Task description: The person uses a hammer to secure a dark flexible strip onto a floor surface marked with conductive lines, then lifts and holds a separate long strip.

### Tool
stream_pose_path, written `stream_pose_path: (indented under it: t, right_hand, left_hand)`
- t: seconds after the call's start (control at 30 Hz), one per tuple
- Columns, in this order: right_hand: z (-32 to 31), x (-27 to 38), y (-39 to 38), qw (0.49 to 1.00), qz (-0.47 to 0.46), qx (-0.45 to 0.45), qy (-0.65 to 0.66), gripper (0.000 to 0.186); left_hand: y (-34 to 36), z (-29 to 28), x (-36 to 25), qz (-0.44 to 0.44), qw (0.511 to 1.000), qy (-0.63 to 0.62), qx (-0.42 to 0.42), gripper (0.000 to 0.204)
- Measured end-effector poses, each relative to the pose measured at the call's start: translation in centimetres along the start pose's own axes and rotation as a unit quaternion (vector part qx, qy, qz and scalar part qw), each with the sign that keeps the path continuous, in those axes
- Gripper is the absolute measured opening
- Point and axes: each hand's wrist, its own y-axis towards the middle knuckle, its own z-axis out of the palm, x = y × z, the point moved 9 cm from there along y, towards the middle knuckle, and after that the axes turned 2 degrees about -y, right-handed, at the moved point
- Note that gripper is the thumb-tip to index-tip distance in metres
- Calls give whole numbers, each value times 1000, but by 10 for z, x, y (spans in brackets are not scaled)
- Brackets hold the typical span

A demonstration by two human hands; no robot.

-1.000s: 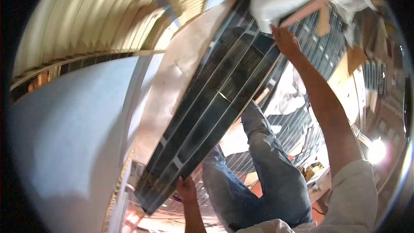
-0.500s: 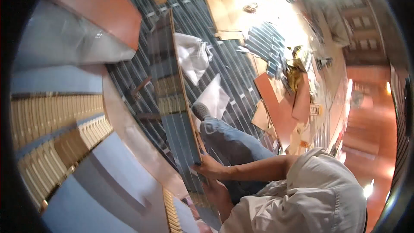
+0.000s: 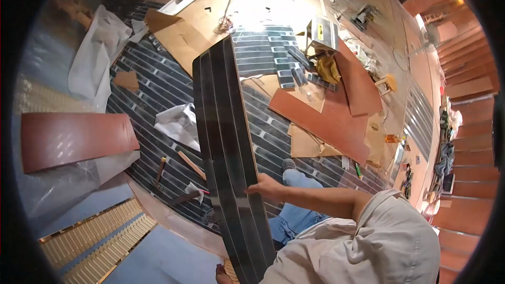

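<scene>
A long dark striped plank [image 3: 223, 142] slants upright in front of me, its glossy face toward me and its far end rounded at one corner. My right hand [image 3: 265, 187] is closed on its right edge, thumb over the face. My left hand [image 3: 222, 274] shows only in part at the lower edge of the view, close against the plank's left edge, its fingers curled and the rest hidden. Beneath the plank lies a floor [image 3: 152, 81] with similar dark striping. My blue-jeaned leg [image 3: 300, 210] is behind the plank on the right.
Reddish-brown boards [image 3: 321, 126] overlap on the floor at right, beside a yellow bag [image 3: 329, 68] and a boxy machine [image 3: 322, 34]. Crumpled white sheeting [image 3: 179, 125], a wooden strip [image 3: 192, 165] and a dark-handled tool [image 3: 160, 171] lie left. A reddish board [image 3: 79, 139] rests on wrapped stacks.
The view has swung, and the plank has turned to show its dark striped face. My left hand has shifted from the plank's right edge to its left edge.
</scene>
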Motion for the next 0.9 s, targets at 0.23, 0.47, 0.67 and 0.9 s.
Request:
stream_pose_path:
  t: [0.23,0.47,0.67,0.9]
  right_hand:
    - [-279,21,-112,950,21,-143,276,23]
    - [-468,10,-132,896,18,-227,381,23]
    - [-619,10,-96,817,-44,-263,511,41]
    - [-758,-11,-35,784,-50,-329,524,36]
  left_hand:
    - [-78,204,-54,-66,933,304,180,70]
    - [-130,429,-184,181,791,567,142,63]
    - [-174,645,-232,218,765,583,169,62]
    - [-188,896,-258,267,715,624,167,65]
